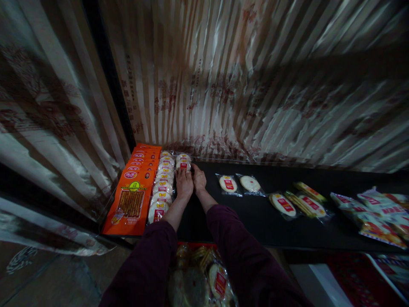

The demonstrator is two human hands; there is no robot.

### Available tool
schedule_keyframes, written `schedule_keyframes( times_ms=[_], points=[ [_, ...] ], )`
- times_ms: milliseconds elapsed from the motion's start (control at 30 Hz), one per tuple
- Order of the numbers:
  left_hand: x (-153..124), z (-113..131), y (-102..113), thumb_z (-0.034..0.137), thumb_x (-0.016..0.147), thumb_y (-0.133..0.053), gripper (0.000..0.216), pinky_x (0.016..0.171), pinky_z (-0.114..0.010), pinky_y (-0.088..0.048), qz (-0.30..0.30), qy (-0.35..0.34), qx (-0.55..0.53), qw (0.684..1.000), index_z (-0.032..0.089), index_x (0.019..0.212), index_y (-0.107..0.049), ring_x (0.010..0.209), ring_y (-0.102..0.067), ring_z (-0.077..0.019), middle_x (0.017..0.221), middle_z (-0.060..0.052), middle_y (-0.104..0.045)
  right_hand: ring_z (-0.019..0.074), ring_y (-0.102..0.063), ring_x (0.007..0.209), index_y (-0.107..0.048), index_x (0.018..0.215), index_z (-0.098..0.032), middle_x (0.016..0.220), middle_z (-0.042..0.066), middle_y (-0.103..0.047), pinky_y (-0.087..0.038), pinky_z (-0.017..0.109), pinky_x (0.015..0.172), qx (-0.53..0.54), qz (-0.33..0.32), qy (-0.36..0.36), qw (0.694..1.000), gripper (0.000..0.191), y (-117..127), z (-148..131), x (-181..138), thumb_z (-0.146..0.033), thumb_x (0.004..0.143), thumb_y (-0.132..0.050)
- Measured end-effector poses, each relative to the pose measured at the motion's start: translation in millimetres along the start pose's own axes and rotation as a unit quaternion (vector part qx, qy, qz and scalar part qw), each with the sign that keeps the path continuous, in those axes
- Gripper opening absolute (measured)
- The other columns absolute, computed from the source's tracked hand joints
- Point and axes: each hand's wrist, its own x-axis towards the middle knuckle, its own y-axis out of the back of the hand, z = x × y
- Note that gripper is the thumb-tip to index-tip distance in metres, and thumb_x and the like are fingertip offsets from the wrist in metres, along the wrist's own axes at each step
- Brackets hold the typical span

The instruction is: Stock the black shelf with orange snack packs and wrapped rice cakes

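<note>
Two clear packets of round white crackers (183,158) with red labels lie overlapping near the back of the black shelf. My left hand (184,184) is closed over the front of them, its fingers bent onto the nearer packet. Against their right edge, my right hand (199,179) has its fingers curled, gripping the same packet as far as I can see; the fingertips are partly hidden. Just left of my hands runs an overlapping row of matching cracker packets (162,186). Beyond that row lie overlapping orange snack bags (130,196).
On the black shelf (243,221), two cracker packets (228,183) lie to the right, then more crackers and stick snacks (300,204). White-and-red bags (380,211) sit far right. Below my arms stands a container of packets (194,277). Printed sheeting (223,85) hangs behind; a dark post (116,81) rises left.
</note>
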Motion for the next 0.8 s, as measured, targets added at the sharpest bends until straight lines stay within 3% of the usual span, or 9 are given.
schedule_keyframes(
  times_ms=[200, 400, 600, 800],
  points=[
    [-3, 5, 2, 0.02, 0.09, -0.028, 0.045, 0.119, -0.044, -0.013, 0.0, 0.006, -0.019, 1.0, 0.014, 0.124, -0.057, 0.141, -0.028, -0.0198, 0.139, -0.011, -0.052, 0.0177, -0.056, 0.111, -0.054, 0.127, -0.02, 0.122, 0.008, -0.062, -0.038, 0.032, 0.101, 0.033, 0.04, 0.052, 0.997, 0.043, -10, 9, -1, -0.018, 0.084, -0.046],
    [-16, 10, 0, 0.019, 0.09, -0.029, 0.043, 0.119, -0.045, -0.015, 0.011, -0.017, -0.015, 1.0, 0.012, 0.118, -0.06, 0.14, -0.031, -0.0211, 0.136, -0.013, -0.054, 0.0195, -0.059, 0.107, -0.054, 0.126, -0.017, 0.119, 0.01, -0.062, -0.043, 0.036, 0.1, 0.071, 0.067, 0.038, 0.994, 0.046, -16, 17, -5, -0.016, 0.08, -0.046],
    [-43, 18, 1, 0.018, 0.089, -0.031, 0.04, 0.117, -0.041, -0.023, 0.019, 0.021, 0.007, 1.0, 0.01, 0.109, -0.064, 0.13, -0.046, -0.0215, 0.123, -0.016, -0.062, 0.0184, -0.06, 0.103, -0.062, 0.113, -0.018, 0.113, 0.008, -0.064, -0.046, 0.033, 0.096, 0.089, 0.034, 0.048, 0.994, 0.039, -5, 20, -31, -0.011, 0.078, -0.046],
    [-75, 27, 13, 0.018, 0.085, -0.038, 0.038, 0.113, -0.037, -0.03, -0.009, 0.056, -0.014, 0.998, 0.013, 0.111, -0.065, 0.126, -0.049, -0.0217, 0.126, -0.014, -0.062, 0.0176, -0.061, 0.094, -0.068, 0.094, -0.018, 0.101, 0.007, -0.066, -0.048, 0.03, 0.091, 0.1, 0.007, 0.062, 0.993, 0.028, 11, 19, -71, -0.01, 0.076, -0.048]
  ],
)
